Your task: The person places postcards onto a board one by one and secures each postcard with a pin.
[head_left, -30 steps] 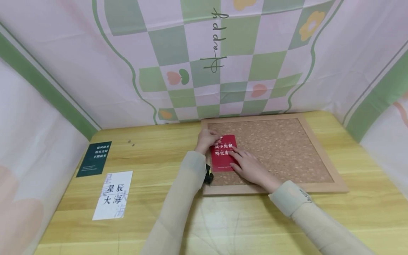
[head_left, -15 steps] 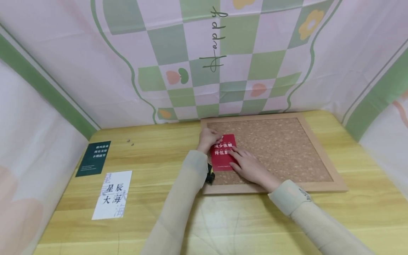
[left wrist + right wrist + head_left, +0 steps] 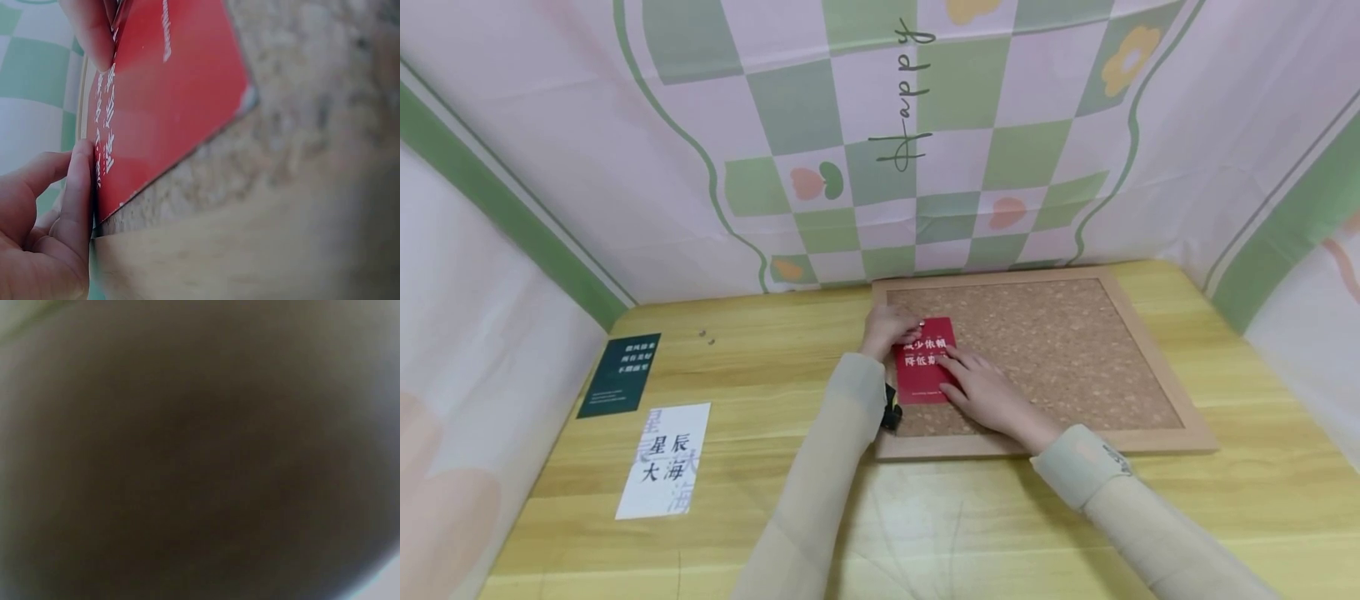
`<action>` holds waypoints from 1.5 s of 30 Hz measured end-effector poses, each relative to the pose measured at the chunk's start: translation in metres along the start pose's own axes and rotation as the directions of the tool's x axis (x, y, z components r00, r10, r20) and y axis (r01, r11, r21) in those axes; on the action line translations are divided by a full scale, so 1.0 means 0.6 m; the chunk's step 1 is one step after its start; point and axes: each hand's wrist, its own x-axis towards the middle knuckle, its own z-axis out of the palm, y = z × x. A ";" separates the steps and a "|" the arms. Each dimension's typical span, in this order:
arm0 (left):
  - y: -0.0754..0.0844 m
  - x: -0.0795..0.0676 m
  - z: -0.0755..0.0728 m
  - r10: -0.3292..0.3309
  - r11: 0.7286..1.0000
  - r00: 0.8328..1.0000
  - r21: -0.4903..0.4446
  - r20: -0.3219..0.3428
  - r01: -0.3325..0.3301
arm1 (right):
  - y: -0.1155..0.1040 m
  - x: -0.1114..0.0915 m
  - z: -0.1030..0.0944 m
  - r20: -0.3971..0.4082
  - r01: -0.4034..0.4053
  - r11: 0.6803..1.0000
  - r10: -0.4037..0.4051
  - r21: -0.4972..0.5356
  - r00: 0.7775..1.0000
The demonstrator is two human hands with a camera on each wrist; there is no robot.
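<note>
A red card [image 3: 925,379] with white characters lies on the left part of a framed corkboard [image 3: 1045,350]. At the card's upper left, my left hand [image 3: 886,329] pinches a small shiny thumbtack [image 3: 922,323], its curled fingers covering that corner. In the left wrist view this left hand [image 3: 50,219] sits against the card [image 3: 175,94] beside the wooden frame, with the tack hidden. My right hand [image 3: 988,392] rests its fairly straight fingers on the card's right edge; its fingertips [image 3: 94,44] show at the top of the left wrist view. The right wrist view is dark and blurred.
On the wooden table [image 3: 760,375] to the left lie a dark green card [image 3: 619,375] and a white card [image 3: 664,460] with characters. Two tiny silver pieces [image 3: 707,337] lie near the back. A patterned cloth [image 3: 880,183] hangs behind the board.
My left fingers shift slightly at the card's upper corner while staying in place there. My right hand and the cards keep their positions.
</note>
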 end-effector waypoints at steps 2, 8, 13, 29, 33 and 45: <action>0.000 -0.001 -0.001 -0.002 1.000 1.000 0.008 0.006 0.002 | -0.001 0.000 0.000 0.003 0.000 1.000 0.000 0.003 1.000; 0.001 -0.005 -0.004 -0.013 0.999 1.000 0.043 0.015 0.012 | 0.000 0.000 0.001 -0.002 0.001 1.000 -0.001 0.008 1.000; 0.001 -0.003 -0.003 -0.033 0.999 0.999 0.041 0.013 0.032 | 0.000 0.001 0.001 -0.007 0.007 1.000 -0.007 0.012 1.000; 0.000 0.002 -0.001 -0.046 0.999 0.999 0.023 0.020 0.045 | -0.003 -0.002 -0.003 -0.010 0.003 1.000 -0.003 0.012 1.000; 0.001 0.000 -0.001 -0.050 0.999 0.999 0.012 0.012 0.050 | -0.003 -0.001 -0.003 -0.017 0.011 1.000 -0.011 0.005 1.000; 0.001 0.002 0.002 -0.064 0.998 0.998 0.001 -0.011 0.064 | -0.003 0.000 -0.002 -0.018 0.011 1.000 -0.011 0.011 1.000</action>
